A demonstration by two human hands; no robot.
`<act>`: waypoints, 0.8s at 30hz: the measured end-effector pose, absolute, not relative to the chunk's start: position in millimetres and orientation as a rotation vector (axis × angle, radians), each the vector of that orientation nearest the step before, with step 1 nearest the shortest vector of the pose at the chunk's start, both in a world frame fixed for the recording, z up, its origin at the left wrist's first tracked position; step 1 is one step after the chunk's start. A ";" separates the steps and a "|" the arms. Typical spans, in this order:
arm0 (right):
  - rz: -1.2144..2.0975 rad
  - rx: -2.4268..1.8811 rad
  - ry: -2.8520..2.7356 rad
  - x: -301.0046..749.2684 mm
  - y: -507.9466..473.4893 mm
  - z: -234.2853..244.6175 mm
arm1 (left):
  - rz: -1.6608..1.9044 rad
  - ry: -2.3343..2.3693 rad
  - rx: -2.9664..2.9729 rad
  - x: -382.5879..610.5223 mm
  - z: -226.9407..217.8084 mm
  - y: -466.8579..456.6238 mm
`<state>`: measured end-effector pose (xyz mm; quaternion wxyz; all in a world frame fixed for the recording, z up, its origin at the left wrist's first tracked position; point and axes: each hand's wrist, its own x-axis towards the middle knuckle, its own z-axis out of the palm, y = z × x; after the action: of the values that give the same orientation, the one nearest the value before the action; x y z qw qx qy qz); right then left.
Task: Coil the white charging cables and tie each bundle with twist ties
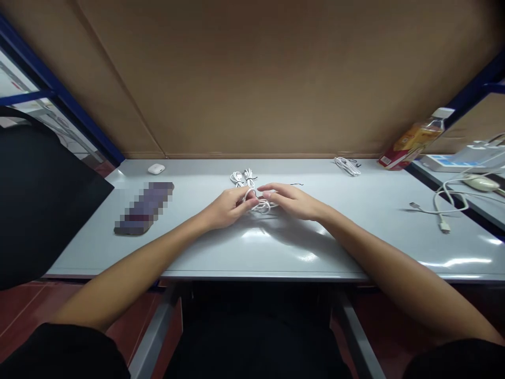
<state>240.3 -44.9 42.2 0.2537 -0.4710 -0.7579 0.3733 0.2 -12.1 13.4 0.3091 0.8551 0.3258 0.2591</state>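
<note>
Brown cardboard sheeting [252, 73] stands behind a pale grey metal surface [300, 252]. On it lie a flat, pixel-blurred object [144, 208], a tilted clear plastic bottle with an orange label [412, 139] and a loose white charging cable [440, 202]. Near the middle, the left hand [229, 207] keeps a narrow grip around loops of a coiled white cable [260, 206], while the right hand [294, 202] reaches across, its fingertips [268, 193] at the coil; whether it holds, I cannot tell. A small white earbud case [156, 169] sits far left.
</note>
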 end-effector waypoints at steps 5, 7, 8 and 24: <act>0.769 -1.139 -2.112 232.8 -52.3 39.6 | 0.783 0.890 2.169 -0.1 12.9 -10.4; 0.591 -1.144 -2.090 230.2 -50.9 37.1 | 0.781 0.870 2.147 -0.5 12.6 -9.0; 0.578 -1.143 -2.078 229.4 -50.0 36.6 | 0.776 0.868 2.143 -0.8 12.6 -8.3; 1.683 -0.979 -1.300 234.2 -45.4 49.2 | 0.643 0.858 2.328 -5.3 22.7 -12.6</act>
<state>234.2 -45.4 49.2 0.3897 -0.3850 -0.5116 0.6619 -5.3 -12.6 22.7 0.2854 0.8706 0.3207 0.2403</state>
